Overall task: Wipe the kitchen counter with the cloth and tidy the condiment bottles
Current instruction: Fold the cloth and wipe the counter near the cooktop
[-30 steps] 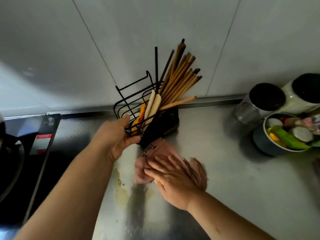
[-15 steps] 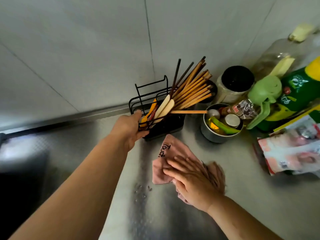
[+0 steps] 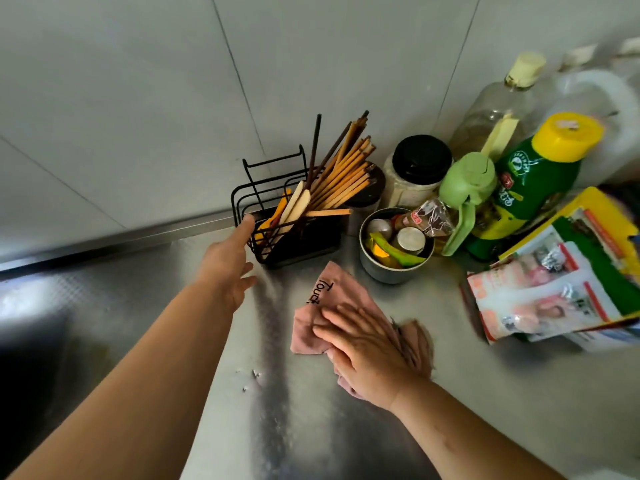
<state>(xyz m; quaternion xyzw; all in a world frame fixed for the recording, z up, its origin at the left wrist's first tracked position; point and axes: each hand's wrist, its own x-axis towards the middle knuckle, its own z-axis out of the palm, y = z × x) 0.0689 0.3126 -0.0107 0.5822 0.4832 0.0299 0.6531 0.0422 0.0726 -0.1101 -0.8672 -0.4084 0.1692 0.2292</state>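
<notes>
A pink cloth (image 3: 323,299) lies flat on the steel counter (image 3: 467,403), and my right hand (image 3: 367,351) presses down on it with fingers spread. My left hand (image 3: 230,265) is open beside the black wire utensil holder (image 3: 277,209), with one fingertip touching its left edge. The holder stands on the counter by the wall, full of chopsticks and spoons. Condiment bottles crowd the back right corner: a green bottle with a yellow cap (image 3: 533,188), a clear bottle (image 3: 498,109), and a jar with a black lid (image 3: 415,171).
A steel bowl (image 3: 391,268) of small items sits right of the holder. A green pump top (image 3: 467,188) stands behind it. Food packets (image 3: 554,282) lie at the right. Crumbs (image 3: 254,374) dot the counter near my left forearm. Tiled wall behind.
My left hand has let go of the utensil holder, which now stands on the counter near the jars. The view has swung right. My right hand stays on the cloth.
</notes>
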